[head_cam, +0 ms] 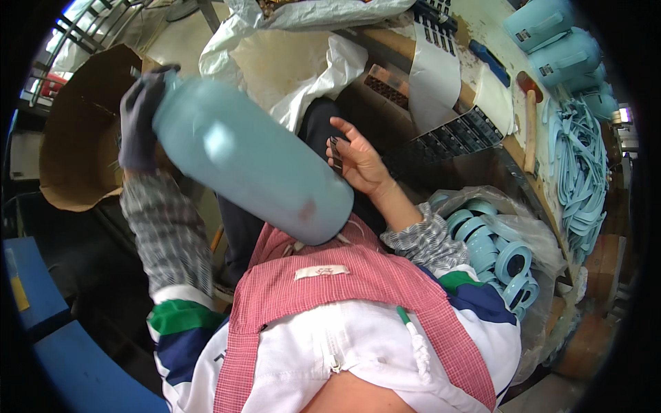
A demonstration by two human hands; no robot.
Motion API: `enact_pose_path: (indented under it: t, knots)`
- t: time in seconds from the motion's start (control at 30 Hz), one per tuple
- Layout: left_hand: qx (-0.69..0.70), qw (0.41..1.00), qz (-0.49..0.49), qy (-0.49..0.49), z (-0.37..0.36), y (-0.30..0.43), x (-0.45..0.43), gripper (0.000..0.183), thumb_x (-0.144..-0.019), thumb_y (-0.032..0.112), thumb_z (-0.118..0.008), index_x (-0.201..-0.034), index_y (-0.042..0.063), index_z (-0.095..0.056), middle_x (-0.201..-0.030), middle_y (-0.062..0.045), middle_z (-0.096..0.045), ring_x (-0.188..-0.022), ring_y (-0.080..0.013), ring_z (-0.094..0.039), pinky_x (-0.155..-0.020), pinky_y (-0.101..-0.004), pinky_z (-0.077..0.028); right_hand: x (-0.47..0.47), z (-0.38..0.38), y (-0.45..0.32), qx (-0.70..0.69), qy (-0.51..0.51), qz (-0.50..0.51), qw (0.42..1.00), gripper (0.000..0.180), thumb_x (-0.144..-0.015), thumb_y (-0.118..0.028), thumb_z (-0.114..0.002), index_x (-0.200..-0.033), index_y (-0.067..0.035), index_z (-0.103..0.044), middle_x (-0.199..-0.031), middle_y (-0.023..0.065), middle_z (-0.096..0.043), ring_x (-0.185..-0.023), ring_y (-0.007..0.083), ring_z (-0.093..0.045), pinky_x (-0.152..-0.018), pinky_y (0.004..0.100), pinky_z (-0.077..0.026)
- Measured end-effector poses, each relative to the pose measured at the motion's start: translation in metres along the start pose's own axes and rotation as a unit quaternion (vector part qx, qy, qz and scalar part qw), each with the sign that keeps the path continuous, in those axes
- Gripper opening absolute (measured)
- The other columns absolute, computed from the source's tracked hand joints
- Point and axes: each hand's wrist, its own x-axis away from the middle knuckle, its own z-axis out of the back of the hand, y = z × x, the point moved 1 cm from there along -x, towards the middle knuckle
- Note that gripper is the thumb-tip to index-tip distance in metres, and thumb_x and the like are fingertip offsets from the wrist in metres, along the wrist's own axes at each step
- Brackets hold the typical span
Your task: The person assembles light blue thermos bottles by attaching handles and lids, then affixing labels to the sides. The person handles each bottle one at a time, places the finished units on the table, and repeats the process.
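Note:
My left hand (138,121), in a grey glove, grips the narrow end of a large light blue jug body (242,149). The jug lies at a slant across my lap, its wide base down towards my red checked apron (330,268). A reddish smudge (307,209) shows near that base. Bare and raised beside the jug, my right hand (364,165) pinches a small dark label-like piece (336,154) between thumb and fingers. The side of the jug facing away from me is hidden.
A sheet of black labels (459,135) hangs at the bench edge, near a wooden-handled tool (531,134). Light blue handles (576,180) and jugs (542,26) lie beyond. Right of me is a bag of light blue rings (480,242); left, a cardboard box (77,134).

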Motion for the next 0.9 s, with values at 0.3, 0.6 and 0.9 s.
enact_pose_path:
  t: [0.3,0.6,0.9]
  knots:
    - [-0.438,0.872,-0.209,-0.057,0.044,-0.131,-0.034,0.030,-0.095,0.015,-0.051,-0.121,0.003,-0.061,-0.118,-0.015,-0.063,-0.103,-0.0169,-0.061,-0.091,-0.0267,-0.045,0.035,-0.020,0.008,0.402,-0.097,-0.018,0.910,0.062,-0.081,0.002,-0.066,-0.135,-0.006,-0.037,-0.087,0.0035,-0.059,-0.081,0.0087,-0.057,-0.076,0.0231,-0.047]
    - [-0.392,0.911,-0.104,-0.071,0.044,-0.129,-0.033,0.032,-0.097,0.014,-0.046,-0.124,0.001,-0.057,-0.114,-0.015,-0.064,-0.102,-0.0192,-0.061,-0.087,-0.0288,-0.047,0.031,-0.036,0.015,0.528,-0.090,0.022,0.844,0.060,-0.080,-0.001,-0.067,-0.134,-0.006,-0.040,-0.081,0.0052,-0.061,-0.078,0.0121,-0.060,-0.075,0.0267,-0.048]
    - [-0.232,0.969,0.066,-0.050,0.022,-0.063,-0.019,0.026,-0.093,0.019,-0.055,-0.102,-0.004,-0.064,-0.089,-0.006,-0.065,-0.081,-0.0104,-0.057,-0.071,-0.0247,-0.046,0.031,-0.018,0.020,0.756,-0.015,0.164,0.633,0.046,-0.073,-0.032,-0.077,-0.104,-0.006,-0.056,-0.084,0.0077,-0.055,-0.080,0.0221,-0.060,-0.070,0.0320,-0.050]
